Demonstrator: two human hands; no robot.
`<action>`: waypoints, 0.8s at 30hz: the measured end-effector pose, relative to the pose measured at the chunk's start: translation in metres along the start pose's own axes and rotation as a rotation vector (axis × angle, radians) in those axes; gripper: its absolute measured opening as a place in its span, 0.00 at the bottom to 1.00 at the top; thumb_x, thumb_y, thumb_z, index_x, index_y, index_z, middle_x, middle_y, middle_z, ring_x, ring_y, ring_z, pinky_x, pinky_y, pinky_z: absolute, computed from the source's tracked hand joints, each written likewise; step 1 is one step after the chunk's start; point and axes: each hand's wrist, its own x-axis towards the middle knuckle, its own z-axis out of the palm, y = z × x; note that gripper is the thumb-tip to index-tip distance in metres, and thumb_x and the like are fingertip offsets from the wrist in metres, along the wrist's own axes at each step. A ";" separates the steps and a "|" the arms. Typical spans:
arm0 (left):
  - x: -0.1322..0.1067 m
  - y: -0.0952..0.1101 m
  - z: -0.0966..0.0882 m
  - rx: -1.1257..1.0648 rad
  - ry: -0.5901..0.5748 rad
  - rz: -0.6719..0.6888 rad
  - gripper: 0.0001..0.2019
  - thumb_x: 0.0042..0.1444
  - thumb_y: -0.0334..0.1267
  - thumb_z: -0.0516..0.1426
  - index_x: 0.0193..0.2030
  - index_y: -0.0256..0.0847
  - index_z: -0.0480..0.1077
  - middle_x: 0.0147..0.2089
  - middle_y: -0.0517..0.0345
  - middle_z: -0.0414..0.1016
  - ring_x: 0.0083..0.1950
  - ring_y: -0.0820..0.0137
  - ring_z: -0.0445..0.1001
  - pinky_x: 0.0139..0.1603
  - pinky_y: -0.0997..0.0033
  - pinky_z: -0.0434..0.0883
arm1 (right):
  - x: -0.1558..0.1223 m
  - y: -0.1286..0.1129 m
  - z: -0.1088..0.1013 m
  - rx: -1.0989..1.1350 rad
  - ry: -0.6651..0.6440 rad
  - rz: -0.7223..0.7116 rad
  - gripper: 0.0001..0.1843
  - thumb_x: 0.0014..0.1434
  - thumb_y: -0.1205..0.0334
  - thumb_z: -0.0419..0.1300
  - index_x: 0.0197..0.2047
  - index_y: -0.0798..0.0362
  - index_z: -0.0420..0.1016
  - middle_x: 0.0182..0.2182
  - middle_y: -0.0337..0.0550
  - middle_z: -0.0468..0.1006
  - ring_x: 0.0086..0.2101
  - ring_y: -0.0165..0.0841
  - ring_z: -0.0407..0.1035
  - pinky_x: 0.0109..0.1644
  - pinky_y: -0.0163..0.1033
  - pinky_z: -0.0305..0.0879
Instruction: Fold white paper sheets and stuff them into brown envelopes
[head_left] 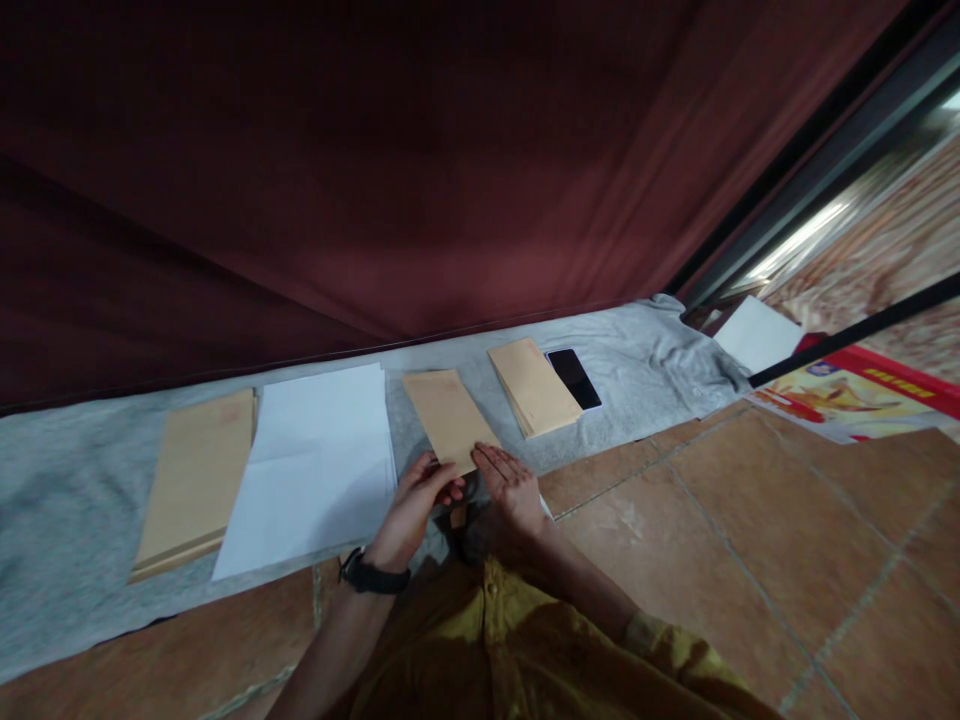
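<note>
A brown paper envelope (450, 415) lies at a slant in front of me, its near end between my hands. My left hand (420, 495), with a dark watch on the wrist, pinches the near left part of that end, thumb on top and fingers partly beneath. My right hand (514, 490) holds the near right corner, its fingers pressed together on the paper. To the right rests a small stack of brown envelopes (534, 385), overlapping a dark-screened phone (576, 378). White paper sheets (315, 460) are on the left, beside a larger stack of brown envelopes (195, 470).
A grey cloth (637, 350) covers the long narrow surface under these things. Behind it hangs a dark red curtain (420, 200). Brown floor tiles (712, 560) show at the lower right. A red and yellow printed box (855, 390) and a white panel (757, 335) are at the right.
</note>
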 end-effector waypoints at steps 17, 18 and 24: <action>0.004 -0.024 0.015 0.174 0.038 0.045 0.26 0.48 0.57 0.64 0.46 0.41 0.73 0.38 0.55 0.79 0.39 0.65 0.77 0.39 0.67 0.72 | 0.031 -0.013 -0.003 1.555 0.484 0.955 0.13 0.50 0.51 0.69 0.34 0.51 0.76 0.30 0.39 0.81 0.30 0.33 0.75 0.40 0.39 0.73; 0.003 -0.025 0.017 0.135 0.036 0.022 0.25 0.47 0.57 0.65 0.45 0.41 0.74 0.38 0.56 0.79 0.39 0.66 0.78 0.38 0.68 0.72 | 0.029 -0.017 0.003 1.613 0.458 0.976 0.14 0.48 0.52 0.70 0.32 0.50 0.74 0.28 0.38 0.80 0.29 0.32 0.74 0.38 0.38 0.73; 0.002 -0.030 0.018 0.032 0.078 -0.052 0.20 0.43 0.50 0.67 0.39 0.39 0.75 0.36 0.58 0.78 0.34 0.70 0.76 0.34 0.72 0.69 | 0.014 -0.030 0.023 1.409 0.294 0.990 0.14 0.52 0.48 0.63 0.29 0.47 0.64 0.27 0.38 0.76 0.30 0.33 0.73 0.37 0.37 0.73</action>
